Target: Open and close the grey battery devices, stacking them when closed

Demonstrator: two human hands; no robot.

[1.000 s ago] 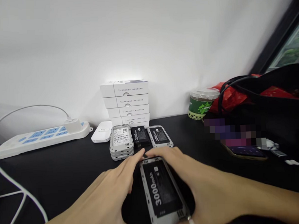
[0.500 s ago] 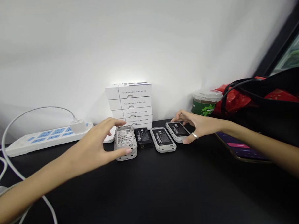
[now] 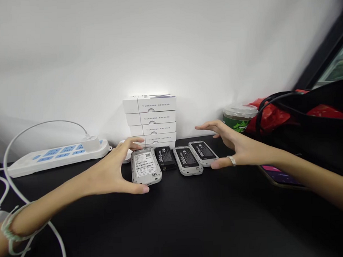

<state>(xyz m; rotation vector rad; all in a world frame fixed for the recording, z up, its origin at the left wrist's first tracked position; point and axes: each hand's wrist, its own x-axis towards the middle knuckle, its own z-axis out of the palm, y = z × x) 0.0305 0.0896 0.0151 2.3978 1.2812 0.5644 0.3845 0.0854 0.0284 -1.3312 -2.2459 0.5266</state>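
Observation:
My left hand [image 3: 116, 170] is cupped round a grey device with a white label [image 3: 145, 167], the top of a small stack. Its thumb lies just in front of the stack and its fingers arch behind it, spread apart. To the right of the stack lie a loose black battery [image 3: 165, 158] and two grey devices with 3000 mAh batteries showing [image 3: 187, 160] [image 3: 203, 153]. My right hand [image 3: 235, 148], with a ring on one finger, hovers open just right of the rightmost device, holding nothing.
A stack of white boxes [image 3: 151, 120] stands against the wall behind the devices. A white power strip [image 3: 56, 156] with a plugged charger and cables lies at the left. At the right are a lidded drink cup [image 3: 239, 118], a black and red bag [image 3: 307, 118] and a phone [image 3: 278, 175].
One second ago both hands held a device with its battery close to me. My right hand has set it at the right end of the row and let go. My left hand moved to the labelled stack.

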